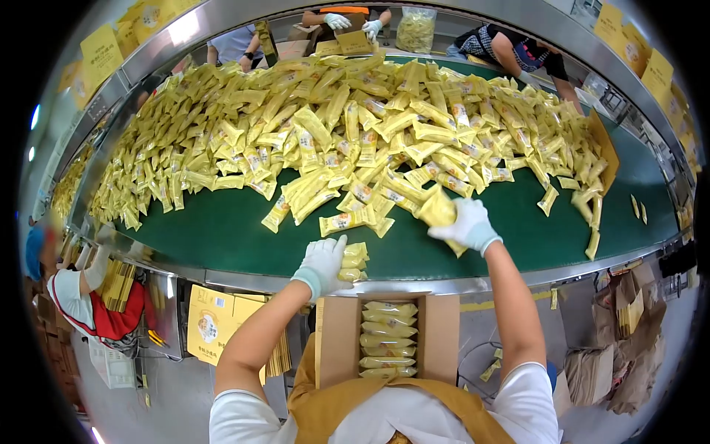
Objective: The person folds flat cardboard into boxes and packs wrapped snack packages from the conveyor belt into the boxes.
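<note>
My left hand (322,263), in a white glove, closes round the left side of a short stack of yellow snack packets (355,255) at the belt's near edge. My right hand (471,224), also gloved, grips a yellow snack packet (438,207) at the front of the heap; whether it holds more than one cannot be made out. Against my body stands an open cardboard box (442,337), its flaps spread. Inside lies a column of yellow packets (388,331), stacked flat. A single packet (347,220) rests on the belt between my hands.
A large heap of packets (310,126) covers much of the green belt (296,238). A cardboard piece (605,152) stands at its right. Co-workers' gloved hands (355,24) hold a box across the belt. Flattened cartons (211,322) stand lower left; brown cardboard (592,377) lies lower right.
</note>
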